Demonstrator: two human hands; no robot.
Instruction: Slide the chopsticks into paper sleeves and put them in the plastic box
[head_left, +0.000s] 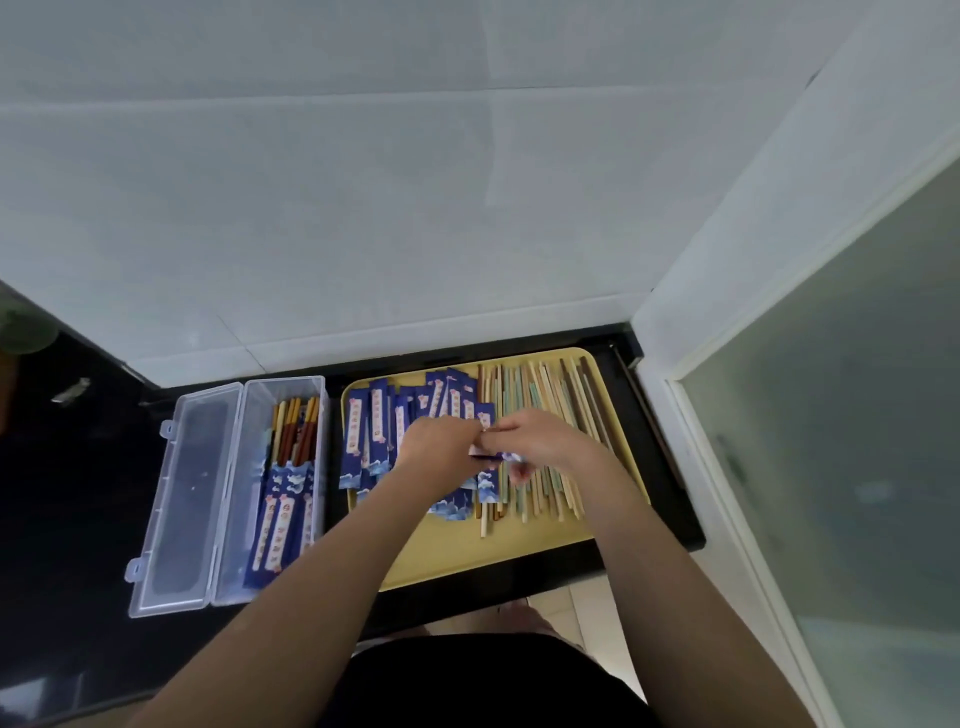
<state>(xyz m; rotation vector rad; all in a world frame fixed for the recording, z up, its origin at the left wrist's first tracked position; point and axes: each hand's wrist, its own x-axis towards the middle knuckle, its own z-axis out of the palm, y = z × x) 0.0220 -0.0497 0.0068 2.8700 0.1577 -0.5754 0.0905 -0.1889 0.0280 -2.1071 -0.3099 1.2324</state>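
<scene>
- Two hands meeting over the yellow tray (467, 556) right now: the left hand (441, 447) and right hand (540, 441) are both pinching one blue paper sleeve (493, 456) between them, fingertips curled onto it. Can't tell if a chopstick is already going in, the fingers hide that bit.
- That held sleeve looks like it lies roughly crosswise, long axis running left to right, while everything else on the tray points away from the person, front to back.
- The spare sleeves (384, 426) are fanned out on the left half of the tray, the loose chopsticks (550, 400) are lined up on the right half.
- The plastic box (283, 493) sits just left of the tray with its lid (182, 499) flopped open. The finished pairs in it lie lengthwise, sleeves toward the person, bare ends sticking out the far side.
- What could go wrong, imo: the sleeve is thin paper, so pinching the mouth flat would make a tip catch and tear or crumple it.
- The hands work right above the loose piles, so a wrist could drag sleeves or roll sticks off the tray edge.
- Since the sleeve is crosswise, it'll need turning to match the box's long axis, or it'll jam against the walls.
</scene>
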